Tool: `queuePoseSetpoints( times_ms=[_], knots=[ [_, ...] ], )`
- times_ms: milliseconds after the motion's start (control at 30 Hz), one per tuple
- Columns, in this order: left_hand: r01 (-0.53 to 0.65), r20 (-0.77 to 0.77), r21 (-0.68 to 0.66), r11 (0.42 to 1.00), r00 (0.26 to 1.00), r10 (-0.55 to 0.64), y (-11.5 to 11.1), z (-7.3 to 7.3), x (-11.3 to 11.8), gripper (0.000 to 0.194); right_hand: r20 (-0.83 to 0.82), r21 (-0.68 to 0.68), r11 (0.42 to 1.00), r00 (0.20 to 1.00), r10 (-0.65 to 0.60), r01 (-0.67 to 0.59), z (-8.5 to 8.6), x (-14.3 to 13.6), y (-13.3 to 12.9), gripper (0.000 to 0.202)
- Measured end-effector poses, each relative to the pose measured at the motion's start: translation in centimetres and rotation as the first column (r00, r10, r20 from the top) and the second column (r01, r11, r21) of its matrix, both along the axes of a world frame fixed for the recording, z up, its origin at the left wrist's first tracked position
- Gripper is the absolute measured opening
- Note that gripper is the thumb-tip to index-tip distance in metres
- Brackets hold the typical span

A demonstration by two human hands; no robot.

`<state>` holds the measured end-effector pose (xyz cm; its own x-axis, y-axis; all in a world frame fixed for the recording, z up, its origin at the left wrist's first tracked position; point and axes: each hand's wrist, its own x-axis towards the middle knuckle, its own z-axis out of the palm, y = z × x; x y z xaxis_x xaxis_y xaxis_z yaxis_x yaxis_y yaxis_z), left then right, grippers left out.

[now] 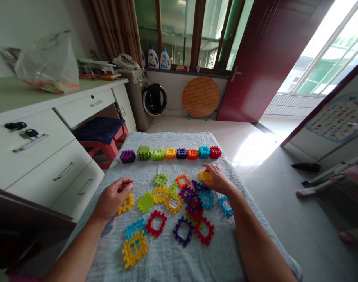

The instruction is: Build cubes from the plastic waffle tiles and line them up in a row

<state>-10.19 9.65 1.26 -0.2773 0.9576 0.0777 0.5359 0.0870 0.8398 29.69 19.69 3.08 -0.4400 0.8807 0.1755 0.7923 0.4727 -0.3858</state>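
My right hand (218, 179) is closed on a yellow interlocking building tile (205, 176), just above the right side of the loose tiles. My left hand (110, 197) is loosely curled at the left, thumb and forefinger slightly apart, with nothing visible between them. Beside and partly behind it lies a yellow window tile (126, 203). Between my hands are scattered green, orange, purple, blue and red tiles, among them a flat green tile (145, 201) and a red frame tile (156, 223). Nearest me, a yellow window tile (135, 249) overlaps a blue tile (134, 228).
Along the far part of the cloth-covered table (167, 137) stands a row of tile stacks sorted by colour, from a purple stack (127, 156) to a red stack (215, 152). A white drawer desk (35, 152) and a stool (101, 131) stand left; a washing machine (139, 105) is behind.
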Motion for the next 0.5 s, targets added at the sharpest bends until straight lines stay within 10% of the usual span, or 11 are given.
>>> queuePoseSetpoints(
  times_ms=[500],
  knots=[
    [-0.026,0.006,0.010,1.000,1.000,0.026,-0.10,0.34,0.21,0.037,-0.159,0.083,0.996,0.987,0.000,0.013,0.09,-0.36,0.08,0.061]
  ],
)
